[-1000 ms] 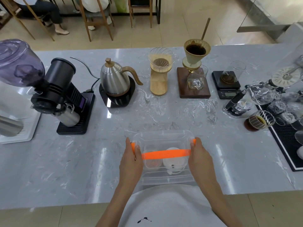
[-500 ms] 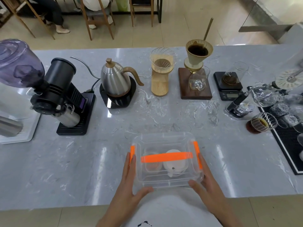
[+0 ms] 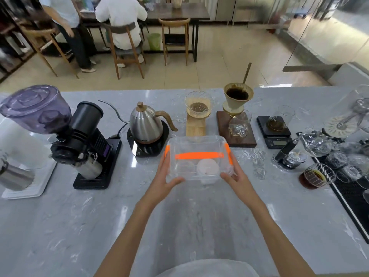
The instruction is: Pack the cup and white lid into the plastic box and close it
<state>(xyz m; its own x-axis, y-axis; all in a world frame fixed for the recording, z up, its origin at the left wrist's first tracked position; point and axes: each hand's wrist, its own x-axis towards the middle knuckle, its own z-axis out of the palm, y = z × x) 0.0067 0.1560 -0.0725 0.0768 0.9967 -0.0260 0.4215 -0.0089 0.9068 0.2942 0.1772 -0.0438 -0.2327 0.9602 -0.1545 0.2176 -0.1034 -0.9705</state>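
A clear plastic box (image 3: 196,144) with orange side latches and an orange handle strip across its closed top sits out in front of me over the grey marble counter. Through its walls I see the round white lid (image 3: 207,167) on the right and the faint shape of the cup (image 3: 184,166) on the left. My left hand (image 3: 166,174) grips the box's left side and near corner. My right hand (image 3: 236,176) grips its right side and near corner. Both arms are stretched forward.
Behind the box stand a steel kettle (image 3: 145,124) on a black base, a glass dripper on a wooden stand (image 3: 196,114) and a ceramic dripper on a dark wooden base (image 3: 236,118). A black grinder (image 3: 83,140) is at the left; a scale (image 3: 275,128) and glassware (image 3: 317,174) fill the right.
Both hands went from the orange latches to the box's near corners, then carried the closed box away from me toward the kettle and drippers. The view tilted up.
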